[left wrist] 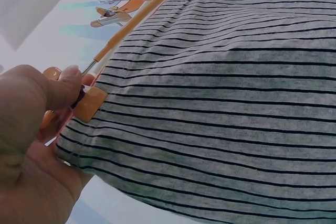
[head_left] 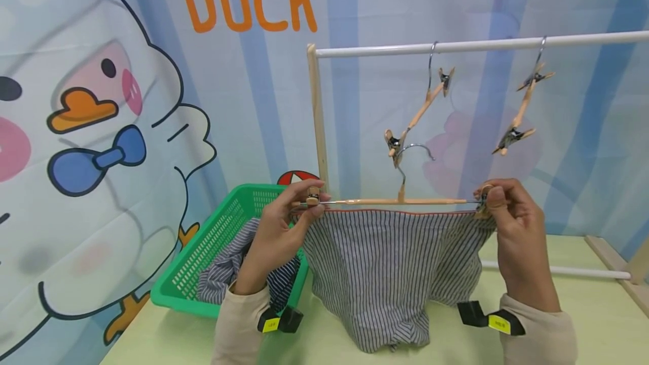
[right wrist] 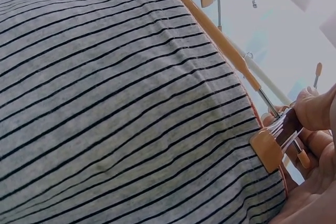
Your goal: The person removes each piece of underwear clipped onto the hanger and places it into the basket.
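Note:
A clip hanger [head_left: 431, 201] with a tan bar and metal hook is held level in front of me. From it hangs a grey garment [head_left: 380, 263] with dark stripes and a thin red edge along its top. My left hand [head_left: 276, 241] pinches the left clip [left wrist: 90, 103], whose tan pad lies on the garment's top corner. At the other end my right hand [head_left: 519, 235] grips the right clip [right wrist: 266, 149], and that pad also presses on the cloth. The garment's lower part droops in folds over the table.
A green basket [head_left: 182, 303] with striped clothes [head_left: 220, 280] stands at the left. Behind, a white rail [head_left: 375, 50] on a wooden post carries two clip hangers, one left [head_left: 423, 108] and one right [head_left: 524, 100]. A lower white bar [head_left: 583, 271] runs above the pale table [head_left: 578, 320].

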### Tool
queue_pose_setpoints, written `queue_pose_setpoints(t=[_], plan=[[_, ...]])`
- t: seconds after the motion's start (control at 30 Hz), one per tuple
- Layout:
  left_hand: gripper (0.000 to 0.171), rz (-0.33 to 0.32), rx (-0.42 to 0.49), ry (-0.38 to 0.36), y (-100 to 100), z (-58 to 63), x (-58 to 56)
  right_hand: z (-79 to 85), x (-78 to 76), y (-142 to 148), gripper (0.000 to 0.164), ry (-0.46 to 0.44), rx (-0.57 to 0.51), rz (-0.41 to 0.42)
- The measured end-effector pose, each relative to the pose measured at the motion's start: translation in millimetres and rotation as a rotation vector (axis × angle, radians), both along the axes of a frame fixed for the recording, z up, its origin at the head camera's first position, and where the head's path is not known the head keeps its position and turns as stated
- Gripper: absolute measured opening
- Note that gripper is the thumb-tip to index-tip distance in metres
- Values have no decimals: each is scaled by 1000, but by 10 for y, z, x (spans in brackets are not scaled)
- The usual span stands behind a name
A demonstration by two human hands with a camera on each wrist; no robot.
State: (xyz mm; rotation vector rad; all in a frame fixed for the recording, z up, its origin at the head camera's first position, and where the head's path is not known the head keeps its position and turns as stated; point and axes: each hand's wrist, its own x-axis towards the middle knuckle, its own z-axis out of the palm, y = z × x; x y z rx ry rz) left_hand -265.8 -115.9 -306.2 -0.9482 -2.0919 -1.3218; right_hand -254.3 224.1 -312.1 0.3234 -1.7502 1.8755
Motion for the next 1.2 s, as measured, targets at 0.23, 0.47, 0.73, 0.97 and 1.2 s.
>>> queue_pose_setpoints(t=[0.23, 0.47, 0.73, 0.97, 1.2], plan=[[39, 1, 3, -4, -6, -7, -2, -10, -7, -9, 19, -9, -23, -15], [38, 6, 7, -1, -1, -8, 5, -29, -37, -3, 19, -4, -13, -9], [39, 17, 10, 10, 5, -4, 20, -32, -41, -3, 20, 17, -15, 6], [38, 7, 21, 22, 11, -1, 12, -20, -42, -10, 20, 7, -25, -10], [37, 3, 27, 22, 22, 2, 9, -9, -34, -28, 21, 2, -70, -15]])
